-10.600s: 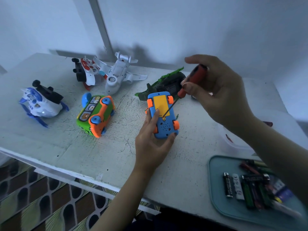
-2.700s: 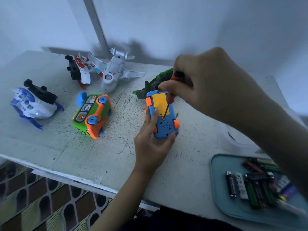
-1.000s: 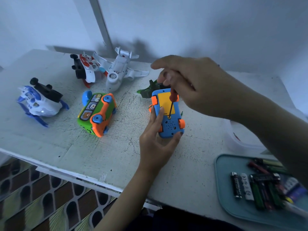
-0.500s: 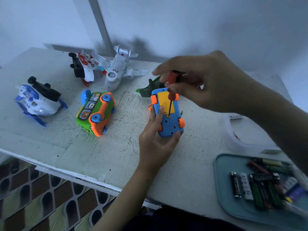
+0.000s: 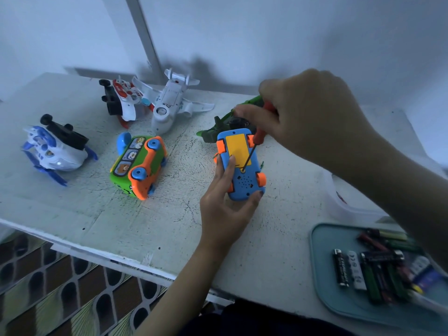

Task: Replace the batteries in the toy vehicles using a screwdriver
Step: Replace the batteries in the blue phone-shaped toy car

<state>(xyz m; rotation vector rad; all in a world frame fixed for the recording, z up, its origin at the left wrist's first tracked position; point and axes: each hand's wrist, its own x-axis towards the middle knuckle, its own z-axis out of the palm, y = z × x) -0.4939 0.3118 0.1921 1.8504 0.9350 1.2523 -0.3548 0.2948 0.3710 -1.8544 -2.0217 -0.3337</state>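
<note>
At frame centre, the left hand (image 5: 225, 209) grips the upturned car (image 5: 240, 166) — fingers wrapped round it — while the right hand (image 5: 312, 117) pinches the screwdriver (image 5: 255, 144), tip at the yellow cover's screw.

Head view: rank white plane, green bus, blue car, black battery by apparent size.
1. White plane
2. Green bus, close to the plane, so unsure
3. Blue car, lifted toward the camera by the left hand, so likely flattered
4. Black battery
</note>
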